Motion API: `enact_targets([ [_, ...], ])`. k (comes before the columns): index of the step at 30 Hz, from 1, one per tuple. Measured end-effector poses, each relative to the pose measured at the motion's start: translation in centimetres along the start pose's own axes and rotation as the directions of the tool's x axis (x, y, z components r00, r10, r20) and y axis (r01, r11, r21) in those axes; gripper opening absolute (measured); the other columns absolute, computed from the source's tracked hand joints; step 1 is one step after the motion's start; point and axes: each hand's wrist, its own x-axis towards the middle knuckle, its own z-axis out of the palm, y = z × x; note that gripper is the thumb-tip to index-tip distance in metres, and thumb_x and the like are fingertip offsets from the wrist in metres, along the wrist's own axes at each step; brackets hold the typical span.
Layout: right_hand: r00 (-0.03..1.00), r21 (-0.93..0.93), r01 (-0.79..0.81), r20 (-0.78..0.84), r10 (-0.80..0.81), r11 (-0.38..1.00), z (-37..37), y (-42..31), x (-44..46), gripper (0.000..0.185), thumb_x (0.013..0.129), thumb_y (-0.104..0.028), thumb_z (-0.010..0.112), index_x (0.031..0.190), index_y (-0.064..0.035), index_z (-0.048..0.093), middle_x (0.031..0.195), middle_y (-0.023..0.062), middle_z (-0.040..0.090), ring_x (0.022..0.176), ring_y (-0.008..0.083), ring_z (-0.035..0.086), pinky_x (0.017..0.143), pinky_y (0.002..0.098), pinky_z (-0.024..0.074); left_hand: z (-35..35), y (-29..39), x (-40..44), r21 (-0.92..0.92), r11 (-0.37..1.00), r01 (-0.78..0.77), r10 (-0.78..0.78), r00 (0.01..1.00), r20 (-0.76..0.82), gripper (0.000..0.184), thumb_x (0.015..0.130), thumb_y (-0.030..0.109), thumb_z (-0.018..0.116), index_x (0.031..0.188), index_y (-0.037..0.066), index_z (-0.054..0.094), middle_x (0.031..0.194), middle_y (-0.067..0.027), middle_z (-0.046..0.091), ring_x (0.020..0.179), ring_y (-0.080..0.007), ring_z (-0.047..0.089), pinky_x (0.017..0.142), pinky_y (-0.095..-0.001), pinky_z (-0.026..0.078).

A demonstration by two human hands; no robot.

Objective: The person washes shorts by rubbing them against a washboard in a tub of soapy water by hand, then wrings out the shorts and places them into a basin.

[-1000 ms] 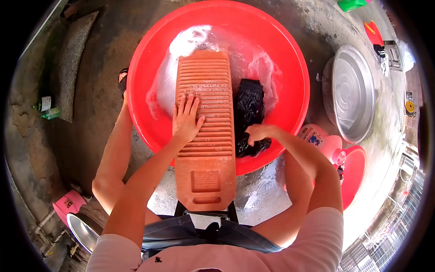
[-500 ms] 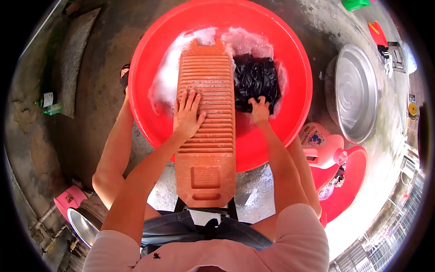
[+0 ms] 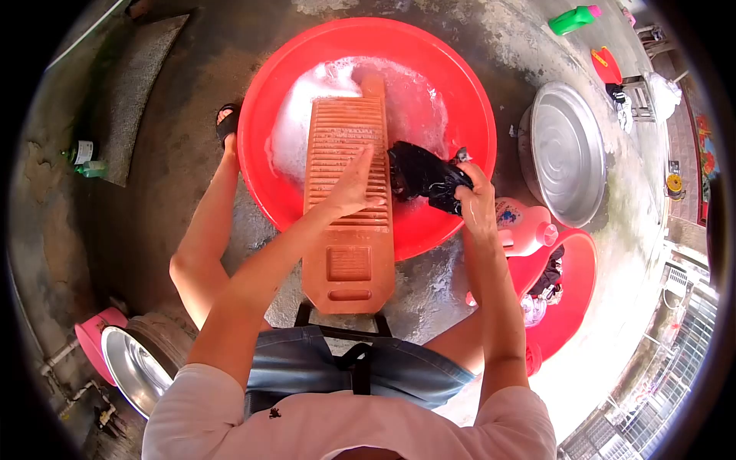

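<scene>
An orange-brown washboard leans in a large red basin of soapy water, its lower end over the near rim. Above the ridges is my left hand, holding nothing, its fingers stretched toward the right; whether it touches the board I cannot tell. My right hand grips one end of a wet black cloth, probably a garment, lifted at the right side of the basin. The cloth's other end hangs by the washboard's right edge. White suds float behind and left of the board.
Right of the basin stand a metal basin, a pink detergent jug and a red tub with clothes. A green bottle lies far right. Lower left are a metal bowl and a pink container.
My right hand has raised the black cloth out of the suds and drawn it right and nearer. My left hand has moved right and turned, fingers still extended. The view has shifted.
</scene>
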Motion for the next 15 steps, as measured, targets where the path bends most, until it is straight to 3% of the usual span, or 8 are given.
enact_targets([
  [1,0.998,0.057,0.062,0.013,-0.063,0.996,-0.7,-3.1,-0.4,0.032,0.064,0.003,0.047,0.094,0.003,0.058,0.082,0.0118,0.059,0.076,0.0224,0.059,0.073,0.0286,0.0449,-0.3,2.8,0.4,-0.029,0.996,-0.089,0.088,0.996,-0.032,0.109,0.062,0.033,0.082,0.142,-0.001,0.016,0.147,-0.0242,0.018,0.137,-0.037,0.015,0.112,-0.0418,0.015],
  [2,0.996,0.19,0.05,0.058,-0.062,0.981,-1.3,-6.0,-0.7,0.033,0.063,0.002,0.046,0.094,0.0033,0.057,0.08,0.0087,0.058,0.074,0.0176,0.056,0.072,0.0258,0.0437,-0.7,5.2,1.0,-0.199,0.977,-0.078,0.078,0.997,-0.01,0.098,0.063,0.022,0.082,0.139,0.002,0.023,0.136,-0.0187,0.033,0.128,-0.0295,0.031,0.105,-0.0396,0.029],
  [4,0.993,0.451,0.023,0.096,-0.075,0.892,-2.0,-12.4,-1.6,0.034,0.061,0.001,0.045,0.093,0.0034,0.057,0.078,0.0025,0.057,0.073,0.0086,0.051,0.069,0.021,0.0418,-1.0,8.8,1.7,-0.486,0.874,-0.007,0.075,0.99,0.12,0.097,0.061,0.017,0.085,0.137,0.002,0.027,0.133,-0.0151,0.042,0.123,-0.0247,0.042,0.103,-0.0372,0.034],
  [5,0.996,0.623,0.011,0.063,-0.065,0.782,-1.6,-14.9,-2.2,0.035,0.062,0.002,0.045,0.095,0.0036,0.057,0.079,0.002,0.057,0.072,0.0094,0.052,0.069,0.0207,0.0423,-0.8,10.3,2.0,-0.593,0.803,0.056,0.097,0.97,0.222,0.106,0.057,0.024,0.087,0.138,-0.001,0.024,0.139,-0.0171,0.036,0.127,-0.0275,0.037,0.108,-0.037,0.025],
  [8,1.0,0.862,-0.013,0.014,0.001,0.506,-0.5,-19.4,-3.6,0.036,0.064,0.001,0.045,0.098,0.0018,0.056,0.086,0.0043,0.059,0.077,0.0132,0.055,0.075,0.0223,0.0443,0.4,14.0,3.0,-0.867,0.454,0.205,0.003,0.973,0.232,0.084,0.064,0.022,0.08,0.131,0.001,0.033,0.129,-0.0143,0.043,0.118,-0.0249,0.043,0.102,-0.0359,0.032],
  [11,0.999,0.947,0.05,-0.049,-0.011,0.317,0.0,-18.8,-5.1,0.042,0.066,0.001,0.047,0.107,0.0009,0.055,0.093,0.0077,0.06,0.086,0.0185,0.057,0.083,0.0289,0.0455,-0.5,15.7,3.3,-0.99,-0.051,0.135,-0.141,0.98,0.141,0.063,0.071,0.02,0.073,0.123,0.002,0.041,0.118,-0.0116,0.05,0.109,-0.0223,0.049,0.095,-0.0347,0.039],
  [13,0.991,0.961,0.104,-0.121,0.052,0.256,-1.6,-16.7,-6.1,0.044,0.068,0.001,0.047,0.111,0.0,0.054,0.098,0.0084,0.059,0.092,0.0205,0.057,0.087,0.0318,0.0453,-3.3,16.2,2.8,-0.975,-0.22,0.041,-0.19,0.978,0.084,0.05,0.076,0.019,0.068,0.118,0.003,0.046,0.112,-0.0098,0.055,0.102,-0.0205,0.053,0.091,-0.034,0.043],
  [15,0.977,0.873,0.15,-0.202,0.065,0.465,-2.6,-10.9,-6.0,0.042,0.08,-0.005,0.05,0.122,-0.0032,0.047,0.111,0.0078,0.056,0.101,0.0189,0.055,0.091,0.0321,0.0431,-6.4,16.5,2.1,-0.96,-0.275,-0.046,-0.228,0.973,0.019,0.036,0.081,0.017,0.063,0.113,0.004,0.052,0.105,-0.008,0.059,0.096,-0.0188,0.058,0.086,-0.0332,0.048],
])
